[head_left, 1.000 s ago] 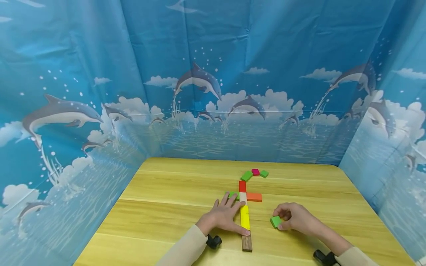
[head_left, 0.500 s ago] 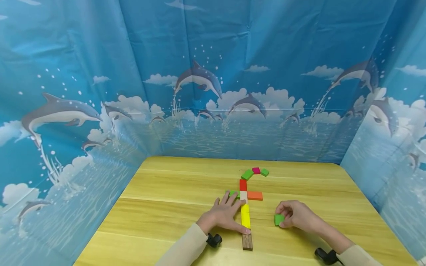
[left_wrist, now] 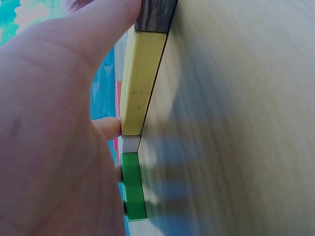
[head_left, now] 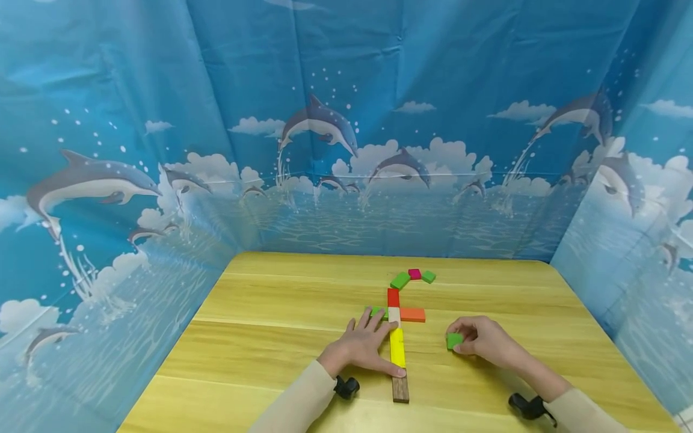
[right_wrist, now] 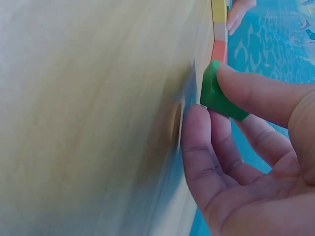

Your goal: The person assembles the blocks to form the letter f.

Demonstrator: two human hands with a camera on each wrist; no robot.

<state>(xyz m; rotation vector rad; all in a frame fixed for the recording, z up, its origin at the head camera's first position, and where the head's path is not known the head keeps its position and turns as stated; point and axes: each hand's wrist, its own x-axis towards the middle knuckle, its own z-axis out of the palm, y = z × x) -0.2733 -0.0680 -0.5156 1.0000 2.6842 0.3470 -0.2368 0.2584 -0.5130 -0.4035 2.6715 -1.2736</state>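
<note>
A line of flat blocks runs up the table: a dark brown block (head_left: 400, 390), a yellow block (head_left: 397, 347), a whitish block (head_left: 394, 314) and a red block (head_left: 393, 297). An orange block (head_left: 413, 315) sits to the right of the whitish one, a green block (left_wrist: 133, 187) to its left. My left hand (head_left: 364, 349) rests with spread fingers over this line, its thumb at the brown-yellow joint and fingertips on the whitish and left green blocks. To the right, my right hand (head_left: 487, 341) pinches a small green block (right_wrist: 222, 96) between thumb and fingers, just above the table.
Beyond the red block, a slanted green block (head_left: 400, 280), a magenta block (head_left: 414, 274) and a small green block (head_left: 429, 276) form a curve. The wooden table (head_left: 260, 337) ends at a blue dolphin-print curtain (head_left: 335, 228) behind.
My right hand has moved slightly away from me along the table, carrying the small green block, which has turned in its fingers. The left hand stays on the line of blocks.
</note>
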